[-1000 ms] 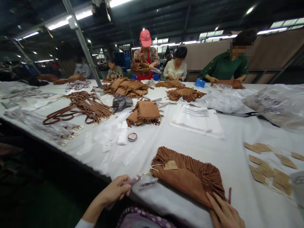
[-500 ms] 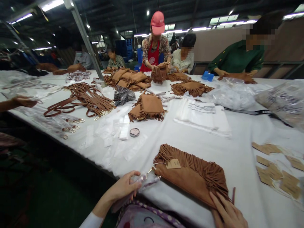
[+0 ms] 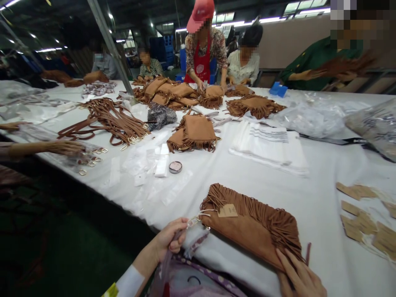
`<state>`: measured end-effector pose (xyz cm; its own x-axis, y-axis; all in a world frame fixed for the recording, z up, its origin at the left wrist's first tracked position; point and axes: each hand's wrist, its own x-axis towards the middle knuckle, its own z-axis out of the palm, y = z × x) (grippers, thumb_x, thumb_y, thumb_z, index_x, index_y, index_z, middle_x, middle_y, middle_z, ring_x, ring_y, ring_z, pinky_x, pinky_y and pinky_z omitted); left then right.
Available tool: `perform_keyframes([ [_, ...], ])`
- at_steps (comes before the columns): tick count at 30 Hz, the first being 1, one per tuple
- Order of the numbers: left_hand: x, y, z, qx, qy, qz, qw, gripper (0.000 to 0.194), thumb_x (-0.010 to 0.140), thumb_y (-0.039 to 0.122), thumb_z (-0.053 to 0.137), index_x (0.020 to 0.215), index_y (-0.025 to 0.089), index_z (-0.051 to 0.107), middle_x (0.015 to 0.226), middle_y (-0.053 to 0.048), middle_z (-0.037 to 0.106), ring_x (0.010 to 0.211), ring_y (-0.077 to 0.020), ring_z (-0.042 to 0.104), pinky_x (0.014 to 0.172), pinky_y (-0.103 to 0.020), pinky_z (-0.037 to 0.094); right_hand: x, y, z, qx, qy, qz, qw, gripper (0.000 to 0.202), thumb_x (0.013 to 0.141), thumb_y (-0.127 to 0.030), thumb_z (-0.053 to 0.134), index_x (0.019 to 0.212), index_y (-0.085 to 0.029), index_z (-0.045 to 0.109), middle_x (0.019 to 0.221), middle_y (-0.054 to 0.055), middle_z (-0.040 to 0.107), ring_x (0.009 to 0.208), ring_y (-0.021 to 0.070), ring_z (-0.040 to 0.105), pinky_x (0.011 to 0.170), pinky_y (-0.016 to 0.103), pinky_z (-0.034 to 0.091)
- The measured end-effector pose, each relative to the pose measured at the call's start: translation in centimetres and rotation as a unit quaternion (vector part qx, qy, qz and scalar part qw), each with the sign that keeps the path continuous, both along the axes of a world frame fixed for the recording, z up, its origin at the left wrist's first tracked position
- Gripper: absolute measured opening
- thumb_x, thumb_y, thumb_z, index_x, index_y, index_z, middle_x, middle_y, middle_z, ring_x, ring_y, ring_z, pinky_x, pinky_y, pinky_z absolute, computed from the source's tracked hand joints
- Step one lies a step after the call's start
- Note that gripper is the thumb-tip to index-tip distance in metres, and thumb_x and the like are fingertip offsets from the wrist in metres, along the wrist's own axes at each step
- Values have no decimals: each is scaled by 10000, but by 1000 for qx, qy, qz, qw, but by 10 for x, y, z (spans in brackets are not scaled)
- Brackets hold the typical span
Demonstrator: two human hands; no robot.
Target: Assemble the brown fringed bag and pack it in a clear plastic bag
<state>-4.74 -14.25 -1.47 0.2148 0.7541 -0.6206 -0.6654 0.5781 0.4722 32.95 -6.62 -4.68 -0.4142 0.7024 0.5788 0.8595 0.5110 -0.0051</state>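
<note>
So the brown fringed bag [image 3: 244,235] lay along the near edge of the table [image 3: 321,198], paper tag [image 3: 228,210] on top, and the right hand [image 3: 301,274] just rested on it, fingers stretched out. Left hand [image 3: 171,239] was curled tight around a plastic-wrapped strap [image 3: 192,223] beside that edge.

I'm finding bare worktop [image 3: 323,206] for my right hand [image 3: 300,275] between fringed bag [image 3: 244,231] and brown tags [image 3: 365,222], clear plastic [image 3: 315,117] crowding the far end, folded white sheets [image 3: 266,144] blocking beyond the bag
</note>
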Motion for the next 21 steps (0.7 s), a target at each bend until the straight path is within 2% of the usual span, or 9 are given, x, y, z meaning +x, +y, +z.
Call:
perform_keyframes([
  [2,4,3,0,-12,-8,14,1000,170,788,248,621,891,211,491,498,74,504,316,-30,320,330,-125,150,0,-1,-1,-1,-5,-8,1000,650,864,-191,525,1458,-293,284,1191,99,621,943,274,578,815,395,451],
  [5,7,8,2,-9,-23,14,1000,181,740,172,663,833,162,508,675,-9,613,497,-51,523,438,-112,343,1,-2,-2,-5,-2,-5,1000,630,869,-209,509,1455,-286,295,1199,94,614,950,271,573,845,400,447],
  [12,4,10,5,-14,-25,-16,999,139,791,187,659,847,64,626,738,-72,645,548,-58,547,483,-126,410,3,9,3,-6,-4,19,1000,593,883,-221,482,1449,-275,311,1150,87,638,948,263,574,840,391,436],
  [17,7,1,11,-1,-5,-50,999,206,772,207,693,817,8,664,753,-119,680,538,-88,592,537,-174,465,6,24,7,-9,-18,-18,1000,443,909,-251,439,1350,-224,483,1150,96,652,984,283,572,822,402,426],
  [21,14,-11,14,6,7,-72,997,212,741,211,732,833,30,674,718,-112,688,571,-124,628,571,-205,488,5,28,6,-16,-17,-36,999,414,916,-267,413,1309,-202,526,1158,100,648,1001,284,565,834,407,415],
])
